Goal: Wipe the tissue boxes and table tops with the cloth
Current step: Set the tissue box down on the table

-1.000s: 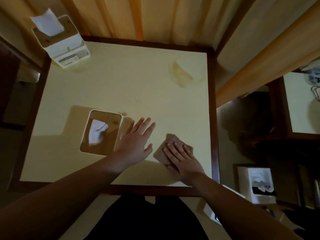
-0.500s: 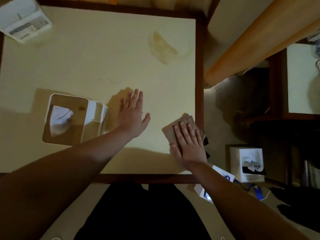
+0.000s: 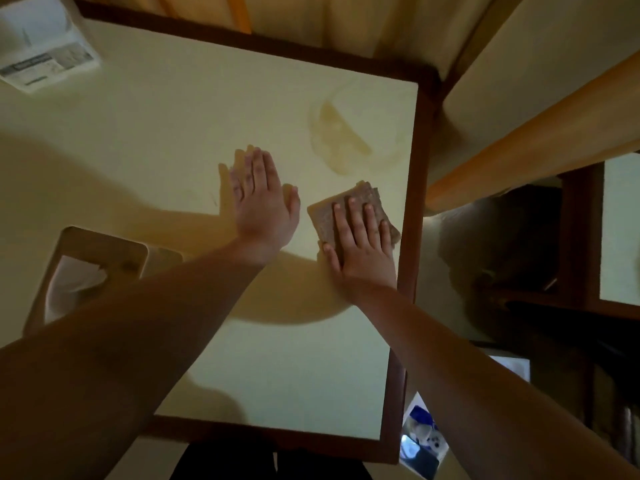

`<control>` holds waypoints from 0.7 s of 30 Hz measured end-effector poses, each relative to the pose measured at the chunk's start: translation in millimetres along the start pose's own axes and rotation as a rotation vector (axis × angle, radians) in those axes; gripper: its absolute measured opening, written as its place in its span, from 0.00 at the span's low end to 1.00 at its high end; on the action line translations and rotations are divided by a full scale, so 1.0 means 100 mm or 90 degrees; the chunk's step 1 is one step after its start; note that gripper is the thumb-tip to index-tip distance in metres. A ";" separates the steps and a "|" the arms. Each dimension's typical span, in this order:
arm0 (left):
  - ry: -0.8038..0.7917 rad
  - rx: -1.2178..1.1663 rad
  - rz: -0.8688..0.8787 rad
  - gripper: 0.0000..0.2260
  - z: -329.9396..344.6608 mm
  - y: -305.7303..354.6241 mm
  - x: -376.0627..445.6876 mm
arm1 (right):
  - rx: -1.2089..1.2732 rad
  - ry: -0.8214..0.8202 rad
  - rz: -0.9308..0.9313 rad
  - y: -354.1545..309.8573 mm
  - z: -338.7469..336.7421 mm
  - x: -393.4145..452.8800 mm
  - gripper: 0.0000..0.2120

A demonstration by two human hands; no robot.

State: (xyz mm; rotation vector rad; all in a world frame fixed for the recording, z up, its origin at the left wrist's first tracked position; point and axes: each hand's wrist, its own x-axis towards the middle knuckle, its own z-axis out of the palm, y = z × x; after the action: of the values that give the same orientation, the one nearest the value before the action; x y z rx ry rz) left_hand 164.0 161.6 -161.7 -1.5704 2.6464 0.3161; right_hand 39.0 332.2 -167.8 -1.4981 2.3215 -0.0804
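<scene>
A person leaned over a pale square table [image 3: 173, 140] with a dark wooden rim, midway through wiping its top. At the far left corner stood 1 white tissue box [image 3: 41, 53], partly cut off by the frame. At the near left a second tissue box [image 3: 90, 271] sat upright, a tissue poking from its brown lid, half hidden behind the left forearm. Neither box was being touched.

The left hand [image 3: 263, 206] was held flat, palm down, fingers straight and pressed close together with the thumb out to the right; whether it rested on the table or hovered just above could not be told. To its right, the right hand [image 3: 360, 244] pressed flat on a folded brown cloth [image 3: 346, 209], 4 fingers straight and slightly spread over it, near the right rim. Both arms reached forward from the near edge.

Just beyond the cloth lay a curved brownish stain [image 3: 343, 136]. The step in hand appeared to be wiping the table's right side; the next move likely called for pushing the cloth away toward that stain under steady pressure.
</scene>
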 end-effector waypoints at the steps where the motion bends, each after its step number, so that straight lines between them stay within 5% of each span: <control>1: 0.004 0.005 0.001 0.35 0.02 -0.01 0.05 | -0.004 0.002 -0.003 0.00 -0.02 0.14 0.34; 15: 0.050 -0.014 -0.012 0.37 0.21 -0.04 0.16 | -0.019 0.015 -0.010 -0.40 -0.57 2.36 0.34; 21: 0.076 0.006 -0.009 0.37 0.23 -0.03 0.17 | -0.033 0.003 -0.028 -0.41 -0.67 2.70 0.34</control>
State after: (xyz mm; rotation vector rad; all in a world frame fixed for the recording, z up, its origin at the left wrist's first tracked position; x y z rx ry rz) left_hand 157.1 149.7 -187.5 -1.6550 2.7185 0.2158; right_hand -46.0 64.3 -170.4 -1.5749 2.3116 -0.0365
